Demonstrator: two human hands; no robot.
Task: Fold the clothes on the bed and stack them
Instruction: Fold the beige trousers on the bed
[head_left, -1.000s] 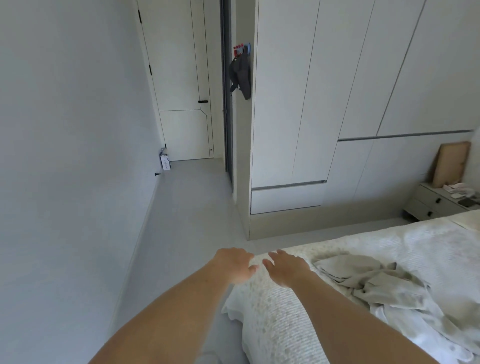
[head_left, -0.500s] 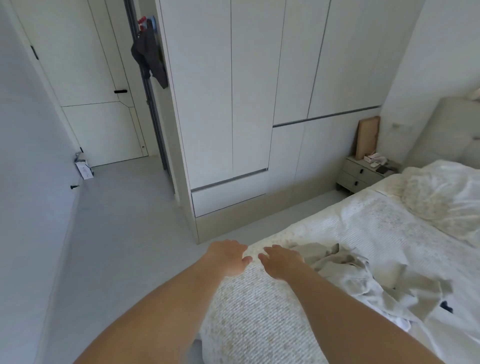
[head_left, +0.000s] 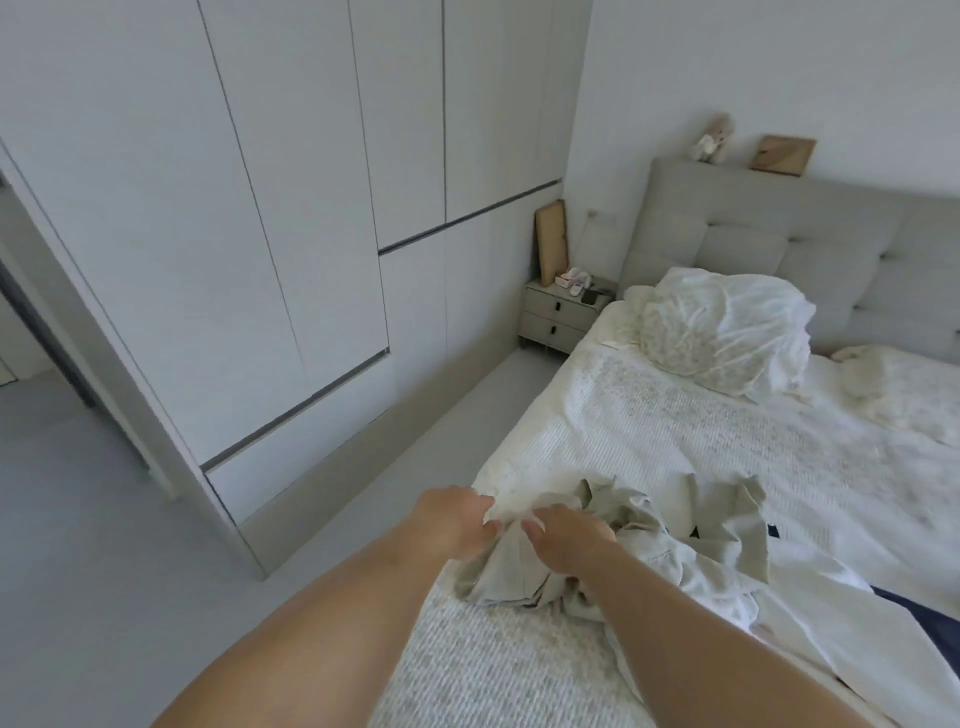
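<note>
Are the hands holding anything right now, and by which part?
Both hands, left hand and right hand, grip the beige garment at its bunched edge near the bed corner. Which part of the garment that is cannot be told.

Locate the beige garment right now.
Head view, lower centre: the beige garment lies crumpled at the bed's near-left corner, under both hands, left and right, beside white clothing.

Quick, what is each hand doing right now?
Left hand: pinches the beige garment.
Right hand: grips the same garment.
</note>
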